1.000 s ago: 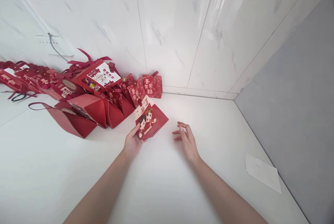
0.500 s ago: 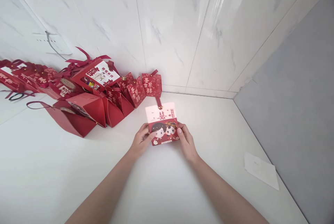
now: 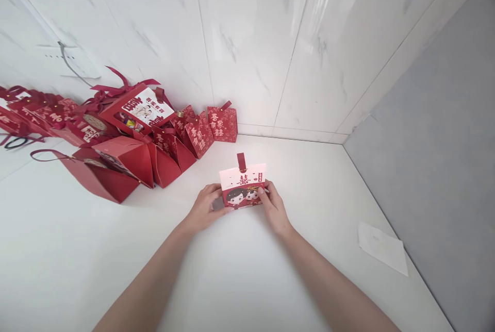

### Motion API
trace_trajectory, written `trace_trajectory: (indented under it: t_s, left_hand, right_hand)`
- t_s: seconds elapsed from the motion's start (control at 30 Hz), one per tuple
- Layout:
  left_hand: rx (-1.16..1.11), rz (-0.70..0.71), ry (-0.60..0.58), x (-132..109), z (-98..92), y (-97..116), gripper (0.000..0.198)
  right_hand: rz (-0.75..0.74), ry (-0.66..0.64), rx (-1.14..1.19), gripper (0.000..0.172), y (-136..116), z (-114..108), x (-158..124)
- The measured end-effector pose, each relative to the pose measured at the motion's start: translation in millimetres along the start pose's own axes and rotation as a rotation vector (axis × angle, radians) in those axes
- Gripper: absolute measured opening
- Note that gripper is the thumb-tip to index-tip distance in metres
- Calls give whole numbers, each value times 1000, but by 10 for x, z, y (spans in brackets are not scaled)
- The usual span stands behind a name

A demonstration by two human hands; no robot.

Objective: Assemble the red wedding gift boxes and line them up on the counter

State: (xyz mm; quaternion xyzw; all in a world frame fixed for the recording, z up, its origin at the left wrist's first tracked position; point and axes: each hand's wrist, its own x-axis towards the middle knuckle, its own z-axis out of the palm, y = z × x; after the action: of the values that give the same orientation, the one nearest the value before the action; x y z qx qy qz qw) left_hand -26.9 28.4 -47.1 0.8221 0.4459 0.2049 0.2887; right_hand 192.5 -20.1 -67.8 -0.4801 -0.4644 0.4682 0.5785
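Observation:
A small red and pink gift box (image 3: 243, 182) with two cartoon faces and a dark red ribbon loop (image 3: 242, 162) on top is between my hands, over the white table. My left hand (image 3: 207, 209) grips its left side, thumb at the lower front corner and fingers behind. On the right side, my right hand (image 3: 274, 208) holds it with the thumb against the front panel. The fingers behind the box are partly hidden. The box's underside cannot be seen.
Several red gift boxes (image 3: 127, 159) with ribbons crowd the left back of the white table (image 3: 232, 270); one red box (image 3: 222, 125) stands at the tiled wall (image 3: 247, 53). A white paper (image 3: 382, 247) lies near the right edge. A grey cable (image 3: 71, 66) hangs at left.
The box has tilted, so its front looks shorter and its ribbon loop stands more upright. My left thumb has slid down to the lower corner. The view has shifted slightly.

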Motion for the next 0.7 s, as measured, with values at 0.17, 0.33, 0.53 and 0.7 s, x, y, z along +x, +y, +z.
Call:
trace_trajectory:
  t_s: [0.17,0.33,0.53,0.7]
  left_hand:
    - [-26,-28,-20,-17,-9,50,43]
    - [8,0,0,-7,-12,55,41]
    - [37,27,38,4,4,40,43]
    - [35,31,53,0,12,50,45]
  right_hand:
    - [5,-4,8,33,-12,1,-3]
    - [-7,1,-4,36,-20,0,-1]
    - [-3,13,-16,37,-13,-3,4]
    - [-2,18,-29,38,-35,4,-1]
